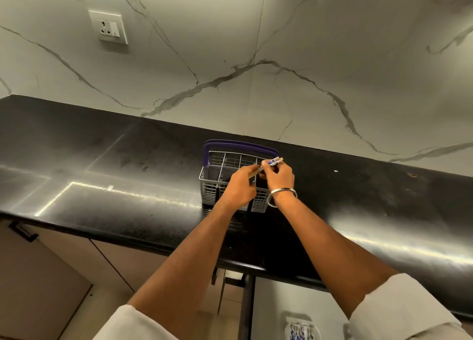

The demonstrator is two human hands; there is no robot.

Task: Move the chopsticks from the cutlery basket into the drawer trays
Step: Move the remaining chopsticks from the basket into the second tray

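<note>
A grey plastic cutlery basket with a purple handle stands on the black countertop. Both my hands are over its right half. My right hand and my left hand together grip a small bunch of chopsticks with blue-and-white patterned ends, held tilted above the basket's rim. The chopsticks' lower parts are hidden by my fingers. At the bottom of the view, below the counter, a white drawer tray shows with several similar patterned chopsticks lying in it.
The black countertop runs left to right against a white marble wall with a power socket. Beige cabinet doors with a black handle sit below the counter at left. I wear a metal bangle on my right wrist.
</note>
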